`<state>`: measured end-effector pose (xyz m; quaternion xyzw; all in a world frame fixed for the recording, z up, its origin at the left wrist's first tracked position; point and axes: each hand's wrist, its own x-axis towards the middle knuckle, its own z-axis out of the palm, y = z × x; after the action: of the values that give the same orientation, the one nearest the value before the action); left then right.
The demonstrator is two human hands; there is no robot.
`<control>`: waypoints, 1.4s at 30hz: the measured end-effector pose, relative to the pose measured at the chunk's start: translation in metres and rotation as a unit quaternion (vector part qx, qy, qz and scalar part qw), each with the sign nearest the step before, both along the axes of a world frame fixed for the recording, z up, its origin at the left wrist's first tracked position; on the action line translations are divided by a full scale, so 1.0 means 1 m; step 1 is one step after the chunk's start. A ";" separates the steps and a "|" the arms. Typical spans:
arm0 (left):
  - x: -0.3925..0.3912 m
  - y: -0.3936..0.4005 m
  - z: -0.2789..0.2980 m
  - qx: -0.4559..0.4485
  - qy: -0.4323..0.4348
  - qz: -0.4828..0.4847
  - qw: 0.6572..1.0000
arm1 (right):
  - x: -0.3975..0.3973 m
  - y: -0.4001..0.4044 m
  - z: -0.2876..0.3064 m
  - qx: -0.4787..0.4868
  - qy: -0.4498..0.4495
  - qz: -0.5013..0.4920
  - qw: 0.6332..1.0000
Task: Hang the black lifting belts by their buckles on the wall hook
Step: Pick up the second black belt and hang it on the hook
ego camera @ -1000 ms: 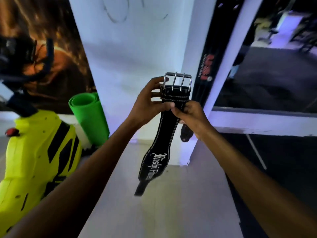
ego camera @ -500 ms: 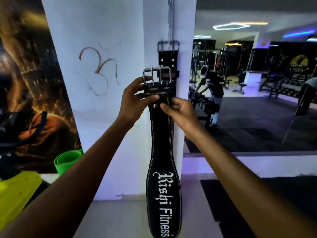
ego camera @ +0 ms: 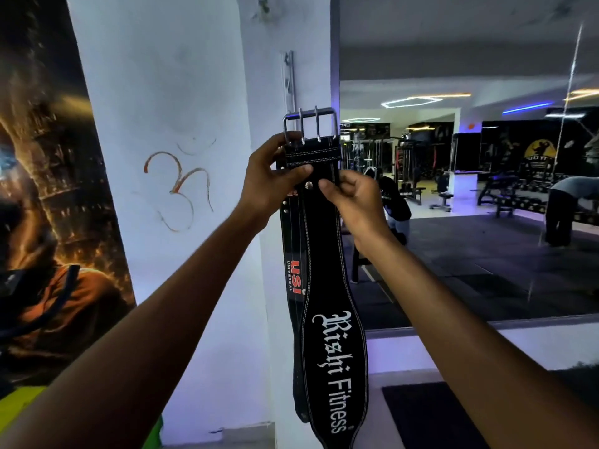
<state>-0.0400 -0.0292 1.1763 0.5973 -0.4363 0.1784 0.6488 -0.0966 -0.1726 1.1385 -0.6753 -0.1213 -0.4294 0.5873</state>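
Observation:
I hold a black lifting belt (ego camera: 327, 286) with white "Rishi Fitness" lettering upright against the white pillar. Its steel two-prong buckle (ego camera: 308, 124) points up, just below a metal wall hook strip (ego camera: 289, 82). My left hand (ego camera: 272, 179) pinches the belt's top left just under the buckle. My right hand (ego camera: 351, 196) pinches its right edge beside a rivet. Behind it hangs a second black belt (ego camera: 293, 277) with a red USI label; its buckle is hidden by my left hand and the front belt.
The white pillar (ego camera: 181, 92) carries a drawn red symbol. A dark poster (ego camera: 48, 205) covers the wall at left. A large mirror (ego camera: 470, 189) at right reflects gym machines and people. A green mat edge (ego camera: 155, 432) shows low left.
The held belt has risen up the pillar, so its buckle now overlaps the hanging belt's top and sits near the hook strip. Both hands kept their grip.

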 end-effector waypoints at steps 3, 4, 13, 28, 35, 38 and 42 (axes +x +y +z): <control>-0.006 -0.006 0.008 -0.026 0.005 -0.004 1.000 | -0.003 0.000 0.003 -0.008 -0.028 -0.017 0.999; -0.006 -0.008 0.009 -0.036 0.008 -0.010 0.999 | -0.003 -0.001 0.001 -0.009 -0.031 -0.018 0.999; 0.011 -0.009 0.016 -0.106 0.082 -0.010 0.991 | 0.006 -0.002 -0.194 0.014 0.163 -0.016 0.986; 0.018 -0.009 0.031 -0.101 0.050 -0.003 0.994 | 0.013 0.014 -0.080 0.048 0.093 0.031 0.994; 0.029 0.003 0.037 -0.117 0.065 0.006 0.991 | 0.002 0.008 -0.204 0.033 0.249 0.040 0.967; 0.032 -0.001 0.034 -0.122 0.060 0.011 0.991 | 0.001 0.004 -0.175 0.018 0.246 0.049 0.968; 0.027 -0.001 0.034 -0.108 0.047 0.012 0.993 | -0.001 -0.001 -0.075 0.104 0.079 0.049 0.990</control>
<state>-0.0131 -0.0305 1.2106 0.5366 -0.3762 0.2035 0.7274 -0.0975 -0.1733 1.0636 -0.6354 -0.0624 -0.3554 0.6826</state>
